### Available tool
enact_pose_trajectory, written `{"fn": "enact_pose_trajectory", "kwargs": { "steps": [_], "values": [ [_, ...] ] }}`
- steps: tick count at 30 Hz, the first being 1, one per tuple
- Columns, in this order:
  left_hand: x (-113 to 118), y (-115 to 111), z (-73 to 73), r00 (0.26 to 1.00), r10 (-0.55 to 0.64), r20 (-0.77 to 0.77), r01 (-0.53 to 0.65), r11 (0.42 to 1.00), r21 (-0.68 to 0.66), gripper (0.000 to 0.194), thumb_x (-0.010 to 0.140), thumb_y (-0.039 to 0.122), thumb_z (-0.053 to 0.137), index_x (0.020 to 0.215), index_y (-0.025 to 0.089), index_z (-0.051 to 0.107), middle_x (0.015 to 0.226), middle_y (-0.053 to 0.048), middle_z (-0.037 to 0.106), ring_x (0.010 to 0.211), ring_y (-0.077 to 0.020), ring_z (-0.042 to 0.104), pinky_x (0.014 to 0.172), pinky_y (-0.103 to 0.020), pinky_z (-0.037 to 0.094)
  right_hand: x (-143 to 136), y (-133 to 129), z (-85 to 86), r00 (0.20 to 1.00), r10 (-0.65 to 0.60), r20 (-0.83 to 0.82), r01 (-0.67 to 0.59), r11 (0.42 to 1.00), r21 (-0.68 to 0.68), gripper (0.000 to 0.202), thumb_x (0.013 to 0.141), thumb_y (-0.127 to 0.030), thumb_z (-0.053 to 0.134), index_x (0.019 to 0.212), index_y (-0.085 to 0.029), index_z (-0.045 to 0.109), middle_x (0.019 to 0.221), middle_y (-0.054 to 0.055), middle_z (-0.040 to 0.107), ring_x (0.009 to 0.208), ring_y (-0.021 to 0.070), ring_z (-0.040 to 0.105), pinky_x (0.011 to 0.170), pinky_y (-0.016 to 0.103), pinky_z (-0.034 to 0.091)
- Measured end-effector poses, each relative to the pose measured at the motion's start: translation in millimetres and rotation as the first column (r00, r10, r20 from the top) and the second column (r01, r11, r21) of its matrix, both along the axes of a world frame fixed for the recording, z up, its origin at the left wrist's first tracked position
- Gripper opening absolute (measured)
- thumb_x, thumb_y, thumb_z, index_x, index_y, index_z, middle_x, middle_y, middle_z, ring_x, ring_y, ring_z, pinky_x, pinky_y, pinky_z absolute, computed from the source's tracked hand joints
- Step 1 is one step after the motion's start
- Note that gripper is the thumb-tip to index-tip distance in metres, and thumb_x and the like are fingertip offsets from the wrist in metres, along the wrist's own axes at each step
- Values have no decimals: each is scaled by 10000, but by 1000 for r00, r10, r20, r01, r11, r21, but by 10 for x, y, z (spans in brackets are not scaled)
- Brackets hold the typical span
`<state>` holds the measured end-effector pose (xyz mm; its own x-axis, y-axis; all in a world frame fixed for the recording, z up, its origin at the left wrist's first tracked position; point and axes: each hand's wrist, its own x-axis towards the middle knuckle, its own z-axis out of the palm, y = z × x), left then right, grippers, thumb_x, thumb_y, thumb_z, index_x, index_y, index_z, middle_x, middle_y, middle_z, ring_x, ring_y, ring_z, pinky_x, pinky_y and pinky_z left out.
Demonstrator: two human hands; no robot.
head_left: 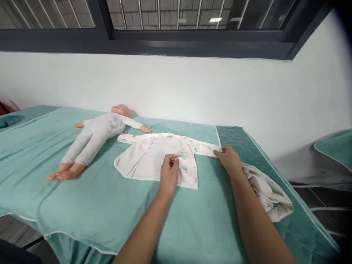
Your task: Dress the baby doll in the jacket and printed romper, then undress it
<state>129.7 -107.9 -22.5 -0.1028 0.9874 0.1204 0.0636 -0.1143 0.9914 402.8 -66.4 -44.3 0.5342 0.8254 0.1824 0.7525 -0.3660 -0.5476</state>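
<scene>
A small white baby shirt (148, 156) with a teal print lies spread on the green cover, its front partly open and both sleeves stretched out sideways. My right hand (228, 158) pinches the cuff of the right-hand sleeve. Over the printed front panel is my left hand (169, 172), its thumb and fingers drawn together at the panel's edge; whatever sits between the fingertips is too small to make out. A baby doll (100, 132) in a white bodysuit lies on its back to the left, one of its hands close to the shirt's collar.
The green cover (90, 216) drapes over the bed's front edge. A bundled white printed cloth (268, 190) lies beside my right forearm. Behind the bed stand a white wall (170, 91) and a dark-framed barred window. Another green-covered surface (337, 148) shows at the far right.
</scene>
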Motion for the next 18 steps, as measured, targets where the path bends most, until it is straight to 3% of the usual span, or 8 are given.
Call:
{"fn": "enact_pose_trajectory", "kwargs": {
  "steps": [8, 13, 18],
  "values": [
    [1, -18, 19, 1000, -15, 3, 15, 1000, -1, 110, 874, 293, 537, 915, 211, 598, 869, 0, 588, 787, -142, 553, 740, -261, 435, 22, -31, 22, 999, -30, 13, 31, 996, -81, 384, 714, -572, 648, 817, -202, 638, 843, 133, 709, 818, 312, 661, 695, 386, 458],
    [-1, -10, 20, 1000, -9, -17, 10, 1000, 9, 115, 871, 297, 533, 904, 210, 600, 866, 0, 595, 784, -144, 557, 739, -258, 436, 57, -9, -3, 997, 1, -75, -1, 1000, 8, 272, 655, -466, 688, 742, -214, 631, 799, 76, 696, 771, 258, 638, 697, 352, 457],
    [-3, -13, 28, 1000, -22, -12, 22, 1000, 6, 105, 874, 290, 534, 898, 211, 599, 852, 4, 588, 776, -141, 552, 733, -254, 433, 67, 46, -37, 985, 54, -164, -24, 984, 177, 169, 680, -293, 570, 817, -201, 607, 831, 54, 683, 783, 207, 624, 736, 315, 472]
  ]
}}
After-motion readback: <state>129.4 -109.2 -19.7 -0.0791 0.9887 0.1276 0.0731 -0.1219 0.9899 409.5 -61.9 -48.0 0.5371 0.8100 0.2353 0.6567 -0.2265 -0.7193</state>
